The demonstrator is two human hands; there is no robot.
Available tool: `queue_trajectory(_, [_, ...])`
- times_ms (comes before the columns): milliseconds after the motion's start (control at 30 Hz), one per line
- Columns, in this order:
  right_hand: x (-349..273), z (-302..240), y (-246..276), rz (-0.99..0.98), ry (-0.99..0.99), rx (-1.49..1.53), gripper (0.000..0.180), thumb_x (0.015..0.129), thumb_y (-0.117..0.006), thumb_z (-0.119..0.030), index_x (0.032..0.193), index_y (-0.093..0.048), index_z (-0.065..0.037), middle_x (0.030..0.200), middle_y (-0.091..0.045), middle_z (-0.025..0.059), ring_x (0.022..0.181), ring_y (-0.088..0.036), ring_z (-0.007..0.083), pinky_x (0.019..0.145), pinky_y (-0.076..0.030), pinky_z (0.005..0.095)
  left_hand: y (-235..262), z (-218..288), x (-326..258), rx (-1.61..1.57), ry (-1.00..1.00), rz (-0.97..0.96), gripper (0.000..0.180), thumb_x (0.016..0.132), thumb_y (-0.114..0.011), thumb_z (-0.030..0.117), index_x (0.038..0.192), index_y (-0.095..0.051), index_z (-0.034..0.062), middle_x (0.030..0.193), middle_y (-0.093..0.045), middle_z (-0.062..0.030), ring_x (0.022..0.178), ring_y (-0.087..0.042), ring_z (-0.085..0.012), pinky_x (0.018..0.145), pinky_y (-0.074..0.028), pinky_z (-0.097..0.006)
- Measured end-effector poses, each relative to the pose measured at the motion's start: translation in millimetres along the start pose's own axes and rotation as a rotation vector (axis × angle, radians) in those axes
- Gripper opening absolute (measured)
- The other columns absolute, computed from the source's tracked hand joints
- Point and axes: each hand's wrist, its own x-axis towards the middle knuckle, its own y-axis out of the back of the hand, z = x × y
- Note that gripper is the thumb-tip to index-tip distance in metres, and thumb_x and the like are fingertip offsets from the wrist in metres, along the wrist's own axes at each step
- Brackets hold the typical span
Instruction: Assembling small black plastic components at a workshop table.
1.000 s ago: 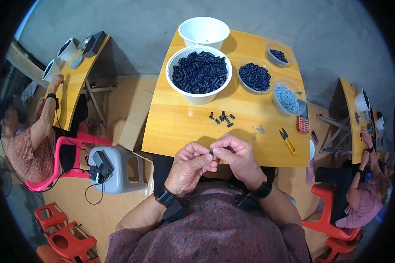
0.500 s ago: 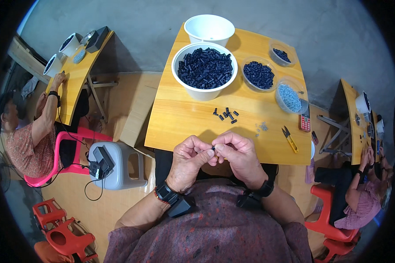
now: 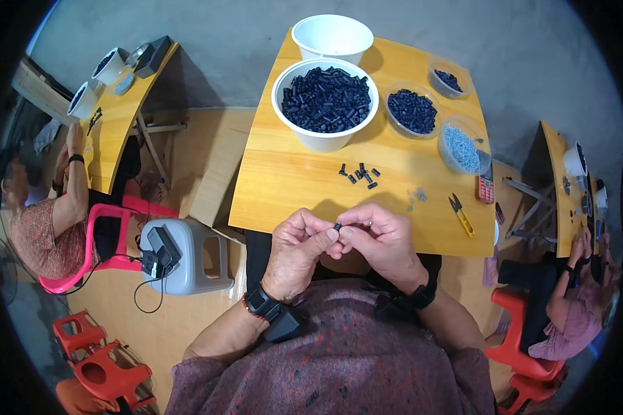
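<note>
**Hands close together over one small black piece**

Since half a second ago your hands have barely shifted: they stay pressed together at the near edge of the desk (image 3: 284, 187), with the view itself drifting only slightly. Your left hand (image 3: 298, 252) pinches a small black piece (image 3: 338, 226) between thumb and fingertips, so that grip is clenched on it. Your right hand (image 3: 381, 238) meets it from the other side, fingertips touching the same piece; that grip is closed around it too. The piece sits right between the two grips, just above the desk edge.

Just beyond the grips lies a loose cluster of black pieces (image 3: 360, 173) on the bare wood. Further out from them stands a large white bowl (image 3: 324, 104) heaped with black parts, with an empty white bowl (image 3: 332, 38) behind it. To the right of your right grip lie yellow-handled snips (image 3: 461, 213), and beyond those a clear dish of pale small parts (image 3: 462, 145).
</note>
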Motion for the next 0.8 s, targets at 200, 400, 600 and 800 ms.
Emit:
queue_trajectory(200, [2, 13, 0, -0.055, 0.222, -0.227, 0.008, 0.090, -0.063, 0.005, 0.098, -0.064, 0.003, 0.093, -0.062, 0.0094, 0.077, -0.066, 0.0124, 0.068, -0.055, 0.0241, 8, -5, 1, 0.050, -0.003, 0.028, 0.007, 0.092, -0.063, -0.002, 0.094, -0.058, 0.0024, 0.086, -0.068, -0.0114, 0.072, -0.067, -0.0171, 0.067, -0.059, -0.031])
queue_trajectory(400, [9, 19, 0, -0.085, 0.147, -0.172, 0.009, 0.091, -0.061, 0.005, 0.099, -0.065, 0.003, 0.095, -0.061, 0.0104, 0.076, -0.066, 0.0136, 0.069, -0.054, 0.0254, 16, -13, 7, 0.095, -0.049, 0.035, 0.008, 0.092, -0.063, -0.003, 0.093, -0.057, 0.0024, 0.086, -0.068, -0.0109, 0.070, -0.066, -0.0156, 0.064, -0.057, -0.028])
queue_trajectory(600, [49, 13, 12, 0.109, 0.265, -0.804, 0.022, 0.087, -0.057, 0.005, 0.108, -0.065, 0.005, 0.099, -0.062, 0.0177, 0.090, -0.065, 0.0314, 0.076, -0.052, 0.0350, 37, 2, 23, 0.183, -0.190, 0.274, 0.009, 0.092, -0.063, -0.002, 0.092, -0.056, 0.0035, 0.083, -0.064, -0.0066, 0.066, -0.063, -0.0132, 0.064, -0.055, -0.027])
queue_trajectory(800, [66, 27, 15, 0.045, 0.514, -1.204, 0.026, 0.083, -0.057, 0.004, 0.108, -0.064, 0.008, 0.100, -0.061, 0.0192, 0.089, -0.062, 0.0339, 0.078, -0.052, 0.0391, 52, 7, 30, 0.100, -0.205, 0.279, 0.009, 0.092, -0.063, -0.002, 0.092, -0.056, 0.0036, 0.083, -0.064, -0.0062, 0.066, -0.062, -0.0135, 0.062, -0.055, -0.027])
